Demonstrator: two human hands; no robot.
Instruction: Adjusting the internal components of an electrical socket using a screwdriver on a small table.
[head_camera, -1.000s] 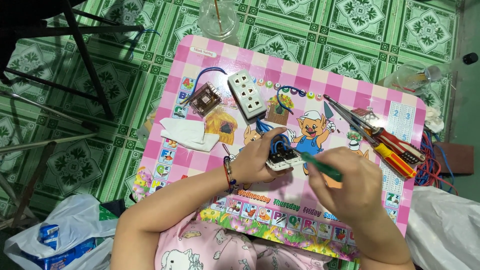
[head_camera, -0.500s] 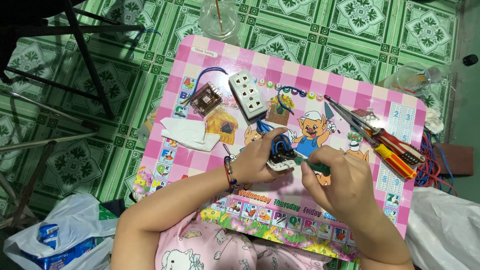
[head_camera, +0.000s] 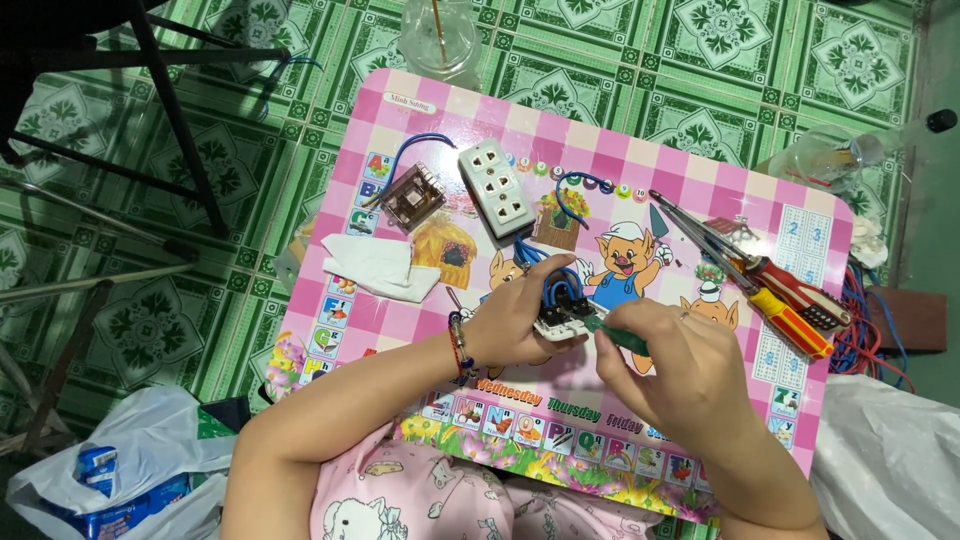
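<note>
Pink checkered surface (head_camera: 620, 150) on green tiled floor (head_camera: 250, 300). Left hand (head_camera: 515, 325) fingers grip switch module (head_camera: 562, 312); right hand (head_camera: 680, 365) fingers grip green screwdriver (head_camera: 618, 337). White socket strip (head_camera: 497, 186) at 12 o'clock.

Floor of green patterned tiles (head_camera: 700, 60), evenly lit. A low pink checkered table (head_camera: 640, 160) with cartoon pictures stood on it. Dark metal furniture legs (head_camera: 170, 110) occupied the upper left; a white plastic bag (head_camera: 140, 440) lay lower left, another (head_camera: 890, 450) lower right.

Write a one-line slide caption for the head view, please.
Left hand holds a small white socket part while right hand applies a green-handled screwdriver.
</note>
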